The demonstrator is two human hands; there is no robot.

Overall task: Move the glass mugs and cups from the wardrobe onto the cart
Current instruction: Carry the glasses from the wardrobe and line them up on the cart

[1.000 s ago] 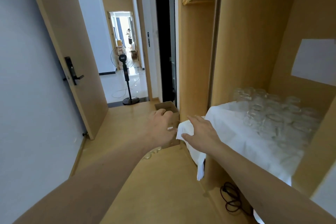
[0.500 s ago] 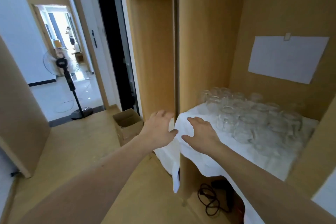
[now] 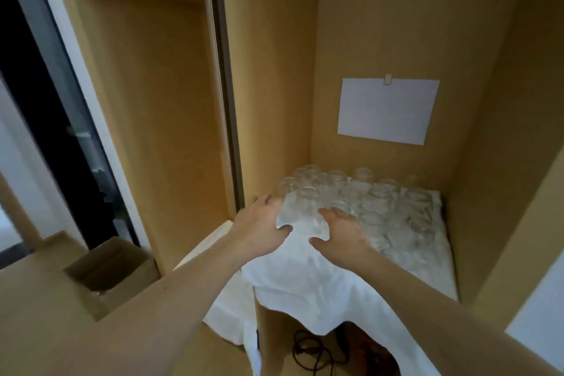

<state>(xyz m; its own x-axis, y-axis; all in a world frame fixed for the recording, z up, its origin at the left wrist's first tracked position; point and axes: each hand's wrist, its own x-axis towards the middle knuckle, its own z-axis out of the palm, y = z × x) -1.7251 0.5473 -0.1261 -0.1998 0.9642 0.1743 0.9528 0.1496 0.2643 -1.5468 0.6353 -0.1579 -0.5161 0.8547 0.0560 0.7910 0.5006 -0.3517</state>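
Both hands are spread open, holding nothing. The left hand (image 3: pixel 262 227) and right hand (image 3: pixel 341 230) hover over the white cloth (image 3: pixel 305 278), near the glass cups (image 3: pixel 360 201) in the wardrobe (image 3: pixel 268 70).

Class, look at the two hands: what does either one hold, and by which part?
Nothing: left hand and right hand are open, reaching toward the glass cups.

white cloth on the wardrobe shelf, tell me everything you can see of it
The white cloth looks like thin, wrinkled fabric. It covers the wardrobe shelf and hangs over the front edge in loose folds, lowest at the left. Clear glass cups stand crowded on its back part. The left hand and the right hand are spread open over its front part near the closest cups; whether they touch it is unclear.
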